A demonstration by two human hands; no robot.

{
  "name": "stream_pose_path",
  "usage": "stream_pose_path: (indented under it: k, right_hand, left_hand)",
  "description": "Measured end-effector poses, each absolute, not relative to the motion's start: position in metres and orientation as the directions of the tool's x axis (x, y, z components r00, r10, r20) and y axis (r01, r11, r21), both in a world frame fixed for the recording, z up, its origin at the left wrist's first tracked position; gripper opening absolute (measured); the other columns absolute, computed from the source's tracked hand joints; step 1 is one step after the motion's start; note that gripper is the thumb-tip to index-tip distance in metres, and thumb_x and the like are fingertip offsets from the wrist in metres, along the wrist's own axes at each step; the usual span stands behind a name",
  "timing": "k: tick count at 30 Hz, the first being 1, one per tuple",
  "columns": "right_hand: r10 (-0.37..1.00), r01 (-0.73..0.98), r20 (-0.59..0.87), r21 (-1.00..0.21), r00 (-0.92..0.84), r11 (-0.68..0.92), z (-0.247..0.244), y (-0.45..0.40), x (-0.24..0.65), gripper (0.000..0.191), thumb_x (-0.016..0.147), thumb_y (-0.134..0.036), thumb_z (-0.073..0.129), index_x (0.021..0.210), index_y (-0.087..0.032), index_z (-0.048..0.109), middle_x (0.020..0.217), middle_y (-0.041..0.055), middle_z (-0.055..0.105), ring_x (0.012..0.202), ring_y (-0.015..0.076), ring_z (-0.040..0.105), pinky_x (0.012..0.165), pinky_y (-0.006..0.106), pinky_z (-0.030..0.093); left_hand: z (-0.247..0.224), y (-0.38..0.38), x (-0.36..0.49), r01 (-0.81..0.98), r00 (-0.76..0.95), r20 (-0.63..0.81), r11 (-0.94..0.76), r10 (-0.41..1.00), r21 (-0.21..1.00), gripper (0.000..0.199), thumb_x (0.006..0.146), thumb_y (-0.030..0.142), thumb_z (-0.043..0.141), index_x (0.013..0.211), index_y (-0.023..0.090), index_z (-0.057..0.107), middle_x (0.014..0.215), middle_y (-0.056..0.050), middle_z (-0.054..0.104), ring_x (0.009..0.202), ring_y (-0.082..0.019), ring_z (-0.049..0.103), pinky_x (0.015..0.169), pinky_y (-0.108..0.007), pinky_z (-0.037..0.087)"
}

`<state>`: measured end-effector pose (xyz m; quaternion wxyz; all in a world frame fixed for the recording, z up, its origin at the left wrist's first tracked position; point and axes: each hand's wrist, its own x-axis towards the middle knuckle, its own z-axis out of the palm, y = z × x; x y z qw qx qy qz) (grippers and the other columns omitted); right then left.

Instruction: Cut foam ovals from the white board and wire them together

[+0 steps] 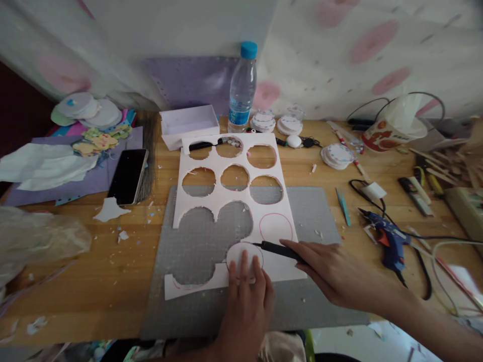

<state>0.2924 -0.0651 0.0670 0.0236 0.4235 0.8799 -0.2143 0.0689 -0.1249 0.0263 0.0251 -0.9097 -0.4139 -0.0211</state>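
Observation:
A white sheet [283,264] with several round holes lies partly on a grey cutting mat [317,211]. My left hand [247,296] presses flat with its fingers spread on a white circle [236,251] at the sheet's lower middle. In my right hand [324,266] is a black craft knife [279,249], its tip at the circle's upper right edge. A red outlined circle [275,227], still part of the sheet, is just above the knife.
Behind the sheet stand a water bottle [242,90] and an open white box [188,125]. A phone [128,176] lies at left. On the right are a blue glue gun [390,244], teal tweezers [343,207], a paper cup [390,130] and stacked white discs [337,156].

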Motion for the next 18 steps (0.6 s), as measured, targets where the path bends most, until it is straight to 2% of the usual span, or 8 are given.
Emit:
stream_pose_path:
  k: [5, 8, 13, 18]
  right_hand:
    - [0.691, 0.724, -0.236, -0.344, -0.683, 0.598, 0.068, -0.052, 0.288, 0.03, 0.1, -0.022, 0.038, 0.128, -0.014, 0.044, 0.092, 0.0074, 0.072, 0.073, 0.0206, 0.071, 0.057, 0.029, 0.047]
    - [0.685, 0.729, -0.258, -0.326, -0.681, 0.602, 0.07, -0.048, 0.286, 0.027, 0.1, -0.023, 0.04, 0.125, -0.014, 0.046, 0.09, 0.0066, 0.071, 0.071, 0.0194, 0.07, 0.055, 0.028, 0.042]
    - [0.672, 0.727, -0.281, -0.302, -0.686, 0.616, 0.07, -0.044, 0.284, 0.027, 0.099, -0.023, 0.042, 0.124, -0.014, 0.048, 0.086, 0.0052, 0.07, 0.069, 0.0187, 0.068, 0.053, 0.028, 0.037]
    - [0.661, 0.719, -0.285, -0.291, -0.695, 0.631, 0.07, -0.04, 0.28, 0.027, 0.098, -0.021, 0.045, 0.123, -0.014, 0.049, 0.082, 0.0038, 0.07, 0.066, 0.0163, 0.066, 0.052, 0.027, 0.032]
  left_hand:
    - [0.017, -0.127, 0.073, 0.767, 0.64, 0.143, -0.64, 0.755, -0.053, 0.033, 0.089, 0.032, 0.053, 0.11, 0.01, 0.064, 0.126, -0.018, 0.063, 0.117, -0.041, 0.058, 0.089, -0.058, 0.053]
    - [0.013, -0.128, 0.075, 0.779, 0.625, 0.177, -0.623, 0.761, -0.07, 0.031, 0.089, 0.032, 0.053, 0.107, 0.011, 0.065, 0.124, -0.017, 0.064, 0.115, -0.04, 0.06, 0.088, -0.058, 0.052]
    - [0.013, -0.127, 0.074, 0.769, 0.637, 0.165, -0.635, 0.753, -0.069, 0.034, 0.09, 0.031, 0.051, 0.113, 0.01, 0.065, 0.126, -0.017, 0.062, 0.117, -0.039, 0.059, 0.092, -0.058, 0.049]
    - [0.014, -0.126, 0.073, 0.769, 0.638, 0.16, -0.636, 0.754, -0.069, 0.04, 0.09, 0.029, 0.049, 0.123, 0.01, 0.062, 0.129, -0.016, 0.061, 0.118, -0.039, 0.058, 0.09, -0.057, 0.051]
